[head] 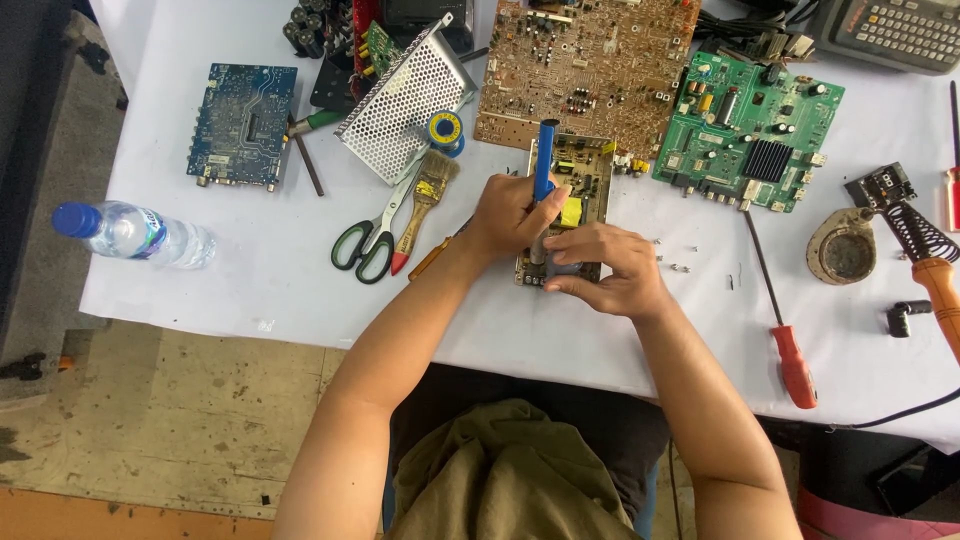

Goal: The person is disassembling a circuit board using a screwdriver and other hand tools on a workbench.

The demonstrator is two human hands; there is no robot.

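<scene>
Board position: a small board [572,190] is laid flat on the white table [250,260], in front of the person, between both hands.
Board look: yellowish-brown, oblong, crowded with small parts; a yellow block is seen near its middle. The near end is hidden by the hands.
Board handling: judged light, stiff and fragile; best taken by its bare edges, not by the soldered parts.
Left hand: the left hand [510,215] is closed around a blue tool [544,165], held upright with its tip down on the board.
Right hand: the right hand [605,270] is curled, fingers pressed on the board's near end; whether a small part is pinched cannot be told.
Left of board: scissors [372,240] and a brush [425,205] are laid side by side; a water bottle [130,233] is lying well apart near the table edge.
Right of board: a red screwdriver [780,320] and a soldering iron [925,255] are placed near.
Behind board: a brown board [585,65], a green board [750,130], a blue board [242,125] and a perforated metal cover [405,100] are spread out.
</scene>
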